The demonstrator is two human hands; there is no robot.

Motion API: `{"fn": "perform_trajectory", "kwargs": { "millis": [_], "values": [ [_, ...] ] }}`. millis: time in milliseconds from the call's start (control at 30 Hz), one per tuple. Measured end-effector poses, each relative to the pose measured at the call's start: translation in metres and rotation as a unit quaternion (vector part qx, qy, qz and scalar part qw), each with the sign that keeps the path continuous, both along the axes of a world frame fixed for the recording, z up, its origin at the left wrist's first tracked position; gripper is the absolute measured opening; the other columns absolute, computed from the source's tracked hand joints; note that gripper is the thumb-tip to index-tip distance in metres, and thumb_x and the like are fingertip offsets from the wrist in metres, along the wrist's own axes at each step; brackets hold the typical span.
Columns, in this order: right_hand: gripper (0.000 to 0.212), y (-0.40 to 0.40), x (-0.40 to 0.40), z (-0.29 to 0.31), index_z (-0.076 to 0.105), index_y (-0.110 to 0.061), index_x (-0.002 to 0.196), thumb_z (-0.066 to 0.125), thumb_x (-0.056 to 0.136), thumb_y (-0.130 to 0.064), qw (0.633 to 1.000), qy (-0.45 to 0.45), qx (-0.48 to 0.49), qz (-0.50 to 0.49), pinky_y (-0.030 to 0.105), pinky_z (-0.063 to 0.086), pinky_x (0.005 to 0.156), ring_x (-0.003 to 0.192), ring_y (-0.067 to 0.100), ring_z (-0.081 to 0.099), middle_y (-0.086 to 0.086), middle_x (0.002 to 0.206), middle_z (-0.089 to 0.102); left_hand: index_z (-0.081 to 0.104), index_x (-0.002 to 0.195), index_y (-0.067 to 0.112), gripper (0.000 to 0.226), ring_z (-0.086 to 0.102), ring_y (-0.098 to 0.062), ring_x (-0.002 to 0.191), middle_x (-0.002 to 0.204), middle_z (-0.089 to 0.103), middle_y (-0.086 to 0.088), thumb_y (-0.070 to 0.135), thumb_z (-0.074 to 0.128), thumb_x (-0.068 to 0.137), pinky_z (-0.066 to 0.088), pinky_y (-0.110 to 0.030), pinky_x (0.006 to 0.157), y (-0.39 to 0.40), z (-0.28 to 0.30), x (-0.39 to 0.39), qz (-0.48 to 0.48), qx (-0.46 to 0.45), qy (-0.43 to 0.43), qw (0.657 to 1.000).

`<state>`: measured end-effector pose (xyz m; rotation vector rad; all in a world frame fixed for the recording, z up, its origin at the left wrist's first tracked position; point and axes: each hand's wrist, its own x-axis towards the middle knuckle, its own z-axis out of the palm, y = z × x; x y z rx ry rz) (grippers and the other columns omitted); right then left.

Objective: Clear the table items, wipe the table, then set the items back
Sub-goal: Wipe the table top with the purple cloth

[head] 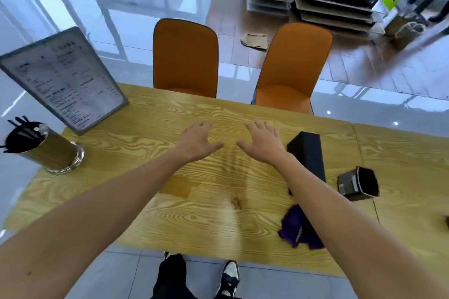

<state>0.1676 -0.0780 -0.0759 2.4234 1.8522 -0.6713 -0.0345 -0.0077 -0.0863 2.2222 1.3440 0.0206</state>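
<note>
Both of my arms reach out over the wooden table (170, 213). My left hand (196, 139) and my right hand (263, 141) hover side by side over its middle, palms down, fingers spread, holding nothing. A framed menu stand (63, 80) leans at the far left corner. In front of it stands a metal cup (52, 150) with black straws. To the right of my right wrist lies a long black box (308, 153). A small dark container (359, 184) sits further right. A purple cloth (295, 228) lies crumpled near the front edge, partly under my right forearm.
Two orange chairs (185, 58) (291, 68) are pushed up to the far side of the table. A second table (408, 165) adjoins on the right. Stacked trays and boxes (332, 2) stand on the floor behind. My feet (228, 274) show below the near edge.
</note>
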Motion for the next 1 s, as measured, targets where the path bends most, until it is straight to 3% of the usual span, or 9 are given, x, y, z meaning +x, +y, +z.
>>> {"fn": "perform_trajectory", "kwargs": {
  "millis": [300, 567, 733, 900, 1000],
  "values": [
    [0.073, -0.117, 0.111, 0.001, 0.025, -0.026, 0.16, 0.05, 0.098, -0.056, 0.989, 0.015, 0.053, -0.138, 0.056, 0.009, 0.124, 0.155, 0.033, 0.009, 0.01, 0.168, 0.02, 0.036, 0.152, 0.015, 0.085, 0.038, -0.026, 0.142, 0.156, 0.04, -0.007, 0.064, 0.06, 0.087, 0.038, -0.046, 0.112, -0.08, -0.009, 0.135, -0.129, -0.019, -0.016, 0.991],
    [0.058, -0.219, 0.145, -0.033, 0.046, -0.013, 0.148, 0.059, 0.097, -0.038, 0.961, 0.032, 0.112, -0.25, 0.046, 0.04, 0.111, 0.137, 0.032, 0.044, 0.013, 0.147, 0.05, 0.043, 0.148, 0.014, 0.078, 0.044, -0.025, 0.137, 0.15, 0.047, -0.009, 0.057, 0.065, 0.086, 0.041, -0.038, 0.109, -0.157, -0.05, 0.193, -0.176, -0.079, 0.004, 0.981],
    [0.051, -0.261, 0.147, -0.074, 0.051, -0.01, 0.143, 0.056, 0.099, -0.035, 0.957, 0.054, 0.063, -0.279, 0.045, 0.047, 0.104, 0.131, 0.029, 0.049, 0.011, 0.143, 0.053, 0.044, 0.148, 0.015, 0.075, 0.048, -0.025, 0.132, 0.146, 0.049, -0.008, 0.055, 0.063, 0.087, 0.044, -0.042, 0.107, -0.194, -0.083, 0.206, -0.174, -0.141, 0.017, 0.974],
    [0.061, -0.276, 0.148, -0.114, 0.037, -0.017, 0.152, 0.062, 0.097, -0.026, 0.955, 0.112, -0.014, -0.273, 0.047, 0.046, 0.106, 0.135, 0.028, 0.047, 0.006, 0.152, 0.046, 0.057, 0.127, 0.024, 0.049, 0.058, -0.025, 0.112, 0.117, 0.06, -0.006, 0.047, 0.065, 0.085, 0.053, -0.041, 0.09, -0.22, -0.112, 0.214, -0.177, -0.193, 0.019, 0.965],
    [0.076, -0.275, 0.147, -0.128, 0.022, -0.021, 0.159, 0.063, 0.096, -0.018, 0.96, 0.152, -0.048, -0.232, 0.046, 0.043, 0.11, 0.14, 0.029, 0.043, 0.005, 0.162, 0.034, 0.056, 0.129, 0.023, 0.045, 0.055, -0.026, 0.113, 0.118, 0.063, -0.006, 0.032, 0.067, 0.086, 0.05, -0.041, 0.092, -0.231, -0.126, 0.216, -0.174, -0.217, -0.003, 0.961]
  ]
}}
